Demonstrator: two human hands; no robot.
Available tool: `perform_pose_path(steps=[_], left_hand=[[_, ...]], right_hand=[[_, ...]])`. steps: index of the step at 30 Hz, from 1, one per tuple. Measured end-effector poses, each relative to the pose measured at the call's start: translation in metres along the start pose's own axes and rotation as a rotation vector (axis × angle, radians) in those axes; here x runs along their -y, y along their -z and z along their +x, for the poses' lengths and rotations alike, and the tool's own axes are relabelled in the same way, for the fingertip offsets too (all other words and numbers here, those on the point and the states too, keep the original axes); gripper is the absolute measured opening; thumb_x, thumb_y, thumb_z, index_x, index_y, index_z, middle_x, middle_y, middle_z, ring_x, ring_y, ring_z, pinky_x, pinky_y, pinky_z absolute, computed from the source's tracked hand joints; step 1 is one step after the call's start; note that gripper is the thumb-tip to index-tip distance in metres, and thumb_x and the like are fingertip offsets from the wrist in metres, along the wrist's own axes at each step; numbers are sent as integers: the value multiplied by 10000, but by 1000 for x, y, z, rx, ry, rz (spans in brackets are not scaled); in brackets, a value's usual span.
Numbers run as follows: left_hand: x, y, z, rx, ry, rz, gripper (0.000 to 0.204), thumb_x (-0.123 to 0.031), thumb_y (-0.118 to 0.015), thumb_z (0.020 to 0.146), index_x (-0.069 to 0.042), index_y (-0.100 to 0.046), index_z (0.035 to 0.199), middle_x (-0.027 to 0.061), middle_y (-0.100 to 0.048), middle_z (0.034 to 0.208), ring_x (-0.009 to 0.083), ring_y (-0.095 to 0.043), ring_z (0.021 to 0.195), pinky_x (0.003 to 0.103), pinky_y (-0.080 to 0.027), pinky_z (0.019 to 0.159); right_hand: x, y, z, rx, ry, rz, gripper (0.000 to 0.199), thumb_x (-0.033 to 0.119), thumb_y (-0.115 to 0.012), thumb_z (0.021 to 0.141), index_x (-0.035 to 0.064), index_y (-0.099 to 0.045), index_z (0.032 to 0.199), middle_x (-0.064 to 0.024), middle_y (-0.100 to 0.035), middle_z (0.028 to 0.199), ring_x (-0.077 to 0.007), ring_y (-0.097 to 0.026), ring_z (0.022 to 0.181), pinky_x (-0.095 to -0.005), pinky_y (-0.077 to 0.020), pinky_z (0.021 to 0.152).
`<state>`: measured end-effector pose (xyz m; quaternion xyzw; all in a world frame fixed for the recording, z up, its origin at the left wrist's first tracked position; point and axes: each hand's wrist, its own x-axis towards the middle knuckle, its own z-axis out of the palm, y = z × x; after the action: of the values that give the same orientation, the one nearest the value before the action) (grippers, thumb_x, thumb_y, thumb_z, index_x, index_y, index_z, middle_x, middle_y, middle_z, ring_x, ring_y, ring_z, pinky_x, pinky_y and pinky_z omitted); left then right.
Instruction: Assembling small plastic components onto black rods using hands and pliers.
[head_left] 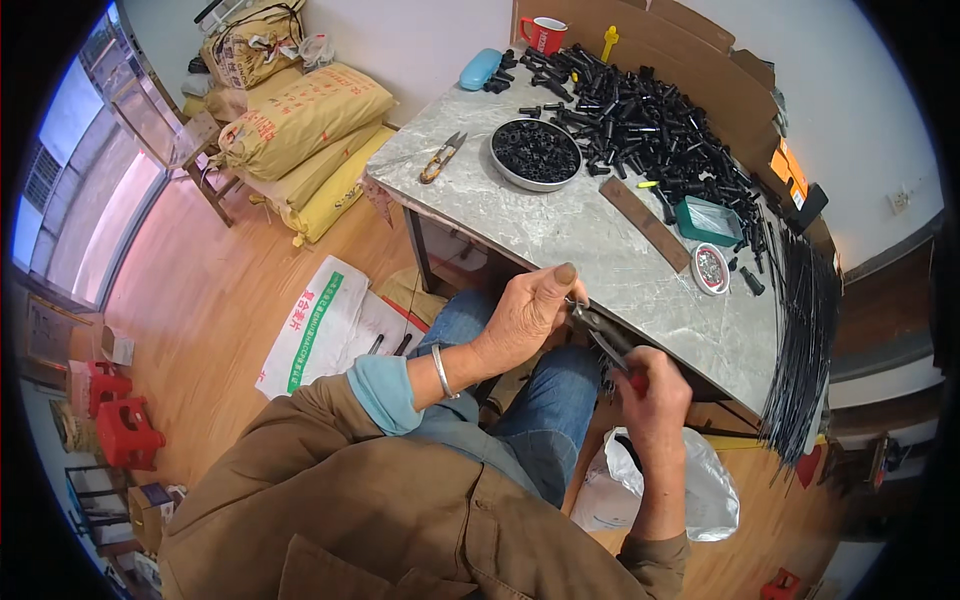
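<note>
My left hand (525, 320) is closed, thumb uppermost, at the table's front edge. Between its fingertips is a small dark piece, too hidden to make out. My right hand (655, 395) is wrapped round red-handled pliers (603, 338), whose metal jaws reach up to the left fingertips. Beyond my hands on the grey table (540, 225) stands a round metal bowl (537, 183) filled with small black rings. Behind it lies a heap of black plastic bolt-like parts (640, 125). A small white dish (710, 270) holds tiny metal pieces, near a flat brown bar (645, 224).
Thin black rods (800, 330) hang over the table's right edge. Snips (443, 158), a blue case (481, 69), a red mug (543, 36) and a green box (708, 222) are on the table. Sacks (300, 120) are stacked at left; a plastic bag (712, 490) sits below right.
</note>
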<state>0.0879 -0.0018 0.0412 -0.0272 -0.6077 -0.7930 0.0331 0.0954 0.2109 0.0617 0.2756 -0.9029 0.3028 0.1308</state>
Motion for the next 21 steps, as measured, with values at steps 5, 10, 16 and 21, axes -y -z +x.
perform_pose_path(steps=[5,10,16,21], left_hand=[[3,-1,-3,-16,-76,112,580,-543,-450,968,-17,-591,768,-43,-435,623,43,-381,576,218,-318,519],[10,-7,-7,-24,-65,120,590,-551,-430,972,-24,-587,755,-42,-423,604,37,-371,562,217,-299,509],[6,3,-10,1,1,62,666,-600,-372,965,-25,-629,747,-31,-469,598,22,-396,545,192,-286,483],[5,-4,-10,-95,-121,128,630,-548,-393,985,-13,-609,731,-33,-467,594,44,-405,553,223,-303,493]], right_hand=[[18,-21,-34,743,-810,1694,202,69,-626,848,67,-436,915,-38,-528,580,-137,-548,446,-259,-446,417],[16,7,-15,968,-693,902,176,94,-598,875,45,-478,995,-30,-558,669,-100,-571,606,-242,-464,488],[14,11,-26,764,-801,1335,187,172,-637,898,53,-511,969,-52,-590,731,-109,-568,556,-249,-452,461],[12,22,-2,982,-557,644,339,124,-707,812,28,-496,1059,-41,-581,818,-98,-571,736,-255,-482,605]])
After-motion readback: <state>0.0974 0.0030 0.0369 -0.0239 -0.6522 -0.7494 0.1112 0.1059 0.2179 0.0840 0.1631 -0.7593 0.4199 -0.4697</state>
